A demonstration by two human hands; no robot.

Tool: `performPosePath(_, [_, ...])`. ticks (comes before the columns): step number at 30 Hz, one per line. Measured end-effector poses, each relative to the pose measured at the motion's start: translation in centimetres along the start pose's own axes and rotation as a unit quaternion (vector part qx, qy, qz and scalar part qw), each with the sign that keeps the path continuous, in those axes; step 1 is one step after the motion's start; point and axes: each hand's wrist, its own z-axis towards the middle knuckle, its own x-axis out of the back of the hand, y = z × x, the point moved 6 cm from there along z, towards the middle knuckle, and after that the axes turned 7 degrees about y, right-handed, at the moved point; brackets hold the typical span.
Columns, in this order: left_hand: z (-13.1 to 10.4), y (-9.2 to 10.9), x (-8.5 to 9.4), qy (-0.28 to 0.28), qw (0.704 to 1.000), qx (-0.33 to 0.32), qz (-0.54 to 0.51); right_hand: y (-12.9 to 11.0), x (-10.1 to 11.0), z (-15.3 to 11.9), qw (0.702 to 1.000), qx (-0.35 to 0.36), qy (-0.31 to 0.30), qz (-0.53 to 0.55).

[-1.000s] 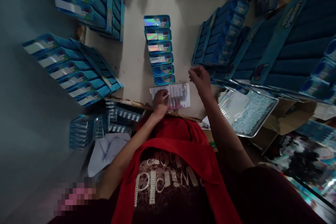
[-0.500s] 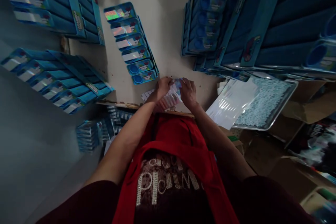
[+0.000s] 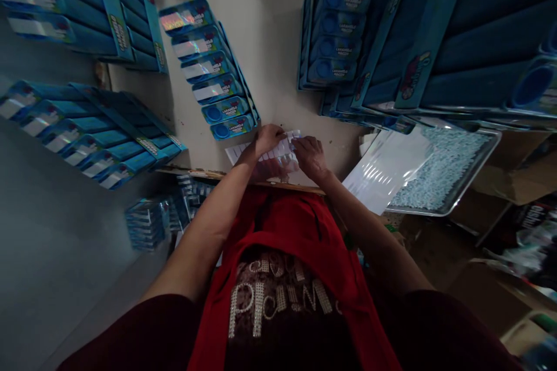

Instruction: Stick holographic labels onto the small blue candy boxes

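Observation:
On the near edge of the table lies a clear, ridged plastic blister tray (image 3: 278, 163) with white strips along its far side. Over its far edge, my left hand (image 3: 268, 138) has its fingers bent together in a pinch on the tray's rim. My right hand (image 3: 310, 155) is at the tray's right end, fingers curled, with the fingertips at a white strip; what they pinch is too small to make out. Just beyond my left hand stands a slanted row of blue candy boxes (image 3: 228, 108), several with shiny or white labels and two with round blue ends showing.
Blue box stacks stand at the left (image 3: 82, 133) and the right (image 3: 337, 46). A metal tray of pale blue pellets (image 3: 444, 168), partly under white sheets (image 3: 378, 171), sits at right. Small packs (image 3: 145, 223) are below the table edge; cardboard boxes (image 3: 474, 301) lie lower right.
The bluish piece at my right fingertips no longer shows, and white strips are visible there. My right hand has shifted slightly nearer me. The view has moved a little.

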Motion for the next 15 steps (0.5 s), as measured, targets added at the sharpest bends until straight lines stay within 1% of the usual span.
performPosePath(3, [-0.2,0.5,0.4,0.041,0.999,0.012,0.023,0.0,1.2,-0.5,1.000,-0.030,-0.009,-0.004])
performPosePath(5, [-0.2,0.8,0.6,0.055,0.998,0.034,0.024,-0.5,2.3,-1.0,0.999,-0.039,-0.009,0.012])
performPosePath(7, [-0.5,1.2,1.0,0.084,0.995,0.055,-0.016,-1.1,4.0,-1.6,0.996,-0.065,0.010,0.055])
performPosePath(9, [-1.3,2.0,1.7,0.131,0.987,0.054,-0.070,-1.6,6.2,-2.4,0.981,-0.133,0.047,0.135])
performPosePath(10, [-2.0,2.4,2.1,0.152,0.981,0.051,-0.112,-1.8,7.4,-2.9,0.964,-0.177,0.064,0.189])
performPosePath(12, [-3.8,3.2,2.4,0.170,0.957,0.058,-0.228,-2.2,9.4,-3.5,0.913,-0.254,0.081,0.308])
performPosePath(13, [-4.8,3.7,2.4,0.164,0.941,0.067,-0.287,-2.5,10.2,-3.6,0.886,-0.278,0.081,0.362])
performPosePath(15, [-6.7,4.6,2.2,0.121,0.897,0.088,-0.416,-3.0,11.6,-3.5,0.840,-0.299,0.075,0.446])
